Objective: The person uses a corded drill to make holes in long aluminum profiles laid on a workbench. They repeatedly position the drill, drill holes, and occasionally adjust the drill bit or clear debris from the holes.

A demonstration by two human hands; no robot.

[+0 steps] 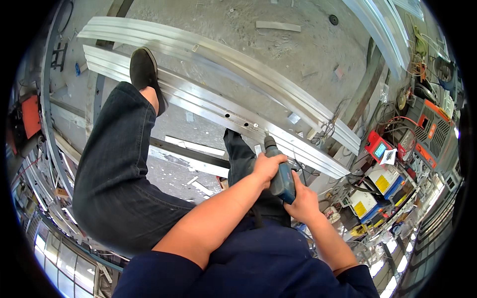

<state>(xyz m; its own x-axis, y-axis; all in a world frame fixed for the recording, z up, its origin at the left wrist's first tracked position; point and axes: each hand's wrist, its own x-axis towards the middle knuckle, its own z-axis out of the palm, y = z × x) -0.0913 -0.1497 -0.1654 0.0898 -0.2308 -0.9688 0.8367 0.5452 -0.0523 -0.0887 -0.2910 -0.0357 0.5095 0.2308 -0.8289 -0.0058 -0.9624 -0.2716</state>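
Observation:
A dark blue power drill (282, 183) is held in both my hands. My left hand (268, 167) wraps round its front, behind the chuck. At the back of the drill my right hand (303, 202) grips it, its fingers partly hidden. The drill's tip points down at a long silver metal profile (198, 105); I cannot tell whether the bit is in the metal. Two dark holes and a small bright spot lie in the profile, left of the tip. My left shoe (142, 68) rests on this profile.
A second ribbed profile (223, 59) runs alongside, farther off. Dark beams (370, 87) cross beneath. Right stand an orange-and-grey machine (431, 130), a red box with a small screen (378, 147) and tangled cables. Metal scraps and a flat strip (278, 26) litter the floor.

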